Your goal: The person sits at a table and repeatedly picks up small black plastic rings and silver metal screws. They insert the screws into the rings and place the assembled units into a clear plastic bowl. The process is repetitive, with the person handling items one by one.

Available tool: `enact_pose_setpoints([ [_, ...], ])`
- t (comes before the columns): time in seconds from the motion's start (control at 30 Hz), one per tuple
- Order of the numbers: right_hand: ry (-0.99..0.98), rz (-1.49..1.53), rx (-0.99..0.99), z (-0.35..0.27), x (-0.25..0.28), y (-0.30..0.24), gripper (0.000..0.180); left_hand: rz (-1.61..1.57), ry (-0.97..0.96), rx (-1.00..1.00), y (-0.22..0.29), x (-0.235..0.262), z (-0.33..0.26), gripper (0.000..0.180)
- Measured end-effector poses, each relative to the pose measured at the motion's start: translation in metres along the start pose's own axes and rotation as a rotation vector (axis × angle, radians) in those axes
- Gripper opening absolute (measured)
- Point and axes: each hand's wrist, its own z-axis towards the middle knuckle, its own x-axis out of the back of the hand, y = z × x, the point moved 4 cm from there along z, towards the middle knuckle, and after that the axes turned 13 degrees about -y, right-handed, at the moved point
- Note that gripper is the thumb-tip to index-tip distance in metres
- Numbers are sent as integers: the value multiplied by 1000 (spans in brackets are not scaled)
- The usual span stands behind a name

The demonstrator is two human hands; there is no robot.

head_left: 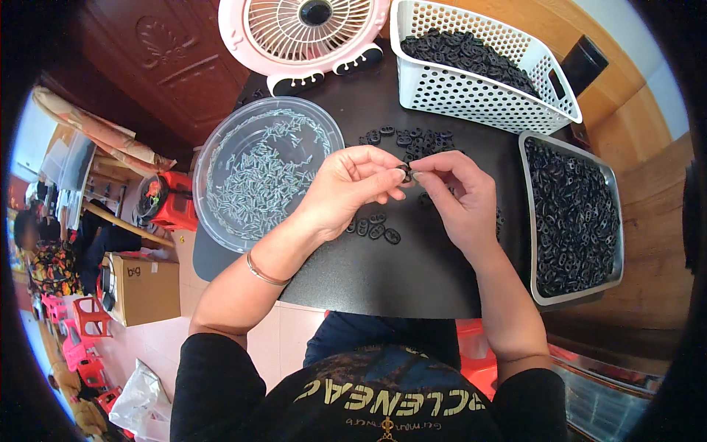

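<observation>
My left hand (342, 191) pinches a small black oval part (404, 172) between thumb and index finger, above the middle of the dark table. Meeting it there, my right hand (464, 199) has thumb and fingertip pressed together at the part's edge; whatever lies between them is too small to make out. Loose black oval pieces (377, 230) lie under and beyond my hands. Left of them stands a round clear plastic tub (241, 246) with many short silvery pins (254, 188).
At the back right is a white perforated basket (471, 101) of black parts. A metal tray (578, 295) heaped with similar parts stands at the right. A pink fan (234, 31) occupies the back. Farther left are a cardboard box (151, 291), red stools (91, 317) and other people.
</observation>
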Motion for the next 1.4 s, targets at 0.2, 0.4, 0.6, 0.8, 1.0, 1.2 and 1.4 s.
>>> enact_pose_setpoints([
  [0.2,4,-60,-2,0,1,2,11,5,16,-2,1,0,0,16],
  [0.4,21,-87,6,-1,-2,3,8,39,6,-3,3,-1,0,15],
  [0.6,-14,-19,-96,-2,-6,11,4,177,64,-45,5,-3,-1,12],
  [0.8,-72,158,-189,-2,-11,14,4,511,165,-158,10,-8,-6,10],
  [1.0,-6,47,-107,0,-9,5,3,257,116,-134,12,-10,-4,10],
  [1.2,4,154,-94,1,-13,4,4,67,92,-92,6,-6,-4,9],
  [1.4,306,213,-127,4,33,16,7,19,173,-179,16,22,-6,6],
])
